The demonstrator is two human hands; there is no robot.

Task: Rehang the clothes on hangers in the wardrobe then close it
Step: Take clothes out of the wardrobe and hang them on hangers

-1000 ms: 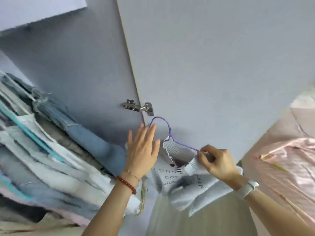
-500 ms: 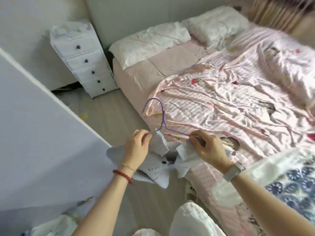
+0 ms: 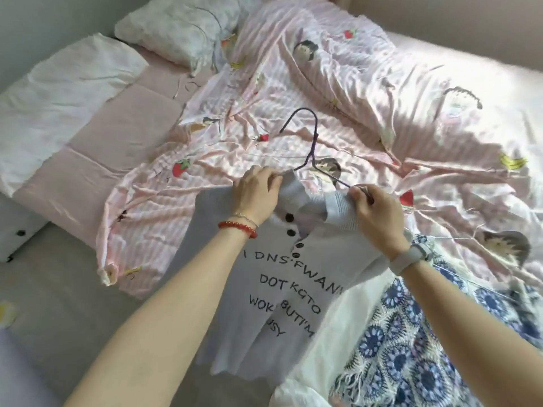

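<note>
A pale grey knit shirt (image 3: 293,292) with black buttons and black lettering hangs in front of me over the bed's edge. A purple wire hanger (image 3: 311,142) sticks up out of its collar. My left hand (image 3: 257,193) grips the shirt's left shoulder with the hanger arm. The right hand (image 3: 374,211) pinches the right side of the collar against the hanger's other arm. The wardrobe is out of view.
A bed with a pink striped cartoon-print duvet (image 3: 367,107) fills the far side, two pillows (image 3: 58,92) at its head. A blue-and-white patterned garment (image 3: 426,342) and white cloth (image 3: 323,348) lie at the lower right. A white drawer unit (image 3: 14,236) stands left on the pale floor.
My view swung from the wardrobe door and hanging clothes to the bed. My left hand took hold of the shirt, which now hangs unfolded, lettering showing, still on the hanger.
</note>
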